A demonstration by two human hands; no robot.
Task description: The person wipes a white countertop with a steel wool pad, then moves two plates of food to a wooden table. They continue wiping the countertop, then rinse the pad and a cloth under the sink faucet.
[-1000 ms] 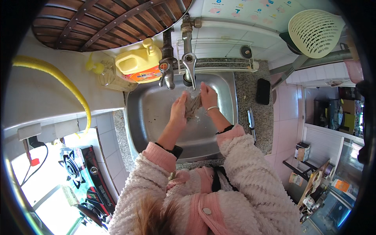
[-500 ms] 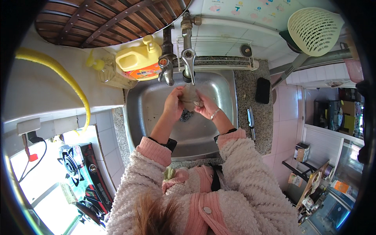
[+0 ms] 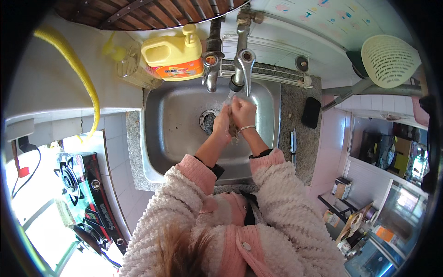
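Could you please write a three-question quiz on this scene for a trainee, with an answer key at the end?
1. Multiple choice: what is the main colour of the jug by the far left corner of the sink?
A) Green
B) Yellow
C) Black

2. True or false: the pale bracelet is on the right wrist.

3. Fill in the blank: the left hand and the right hand hold a limp brownish item over the sink, near the spout of the ______.

Key: 1. B. 2. True. 3. Right-hand tap.
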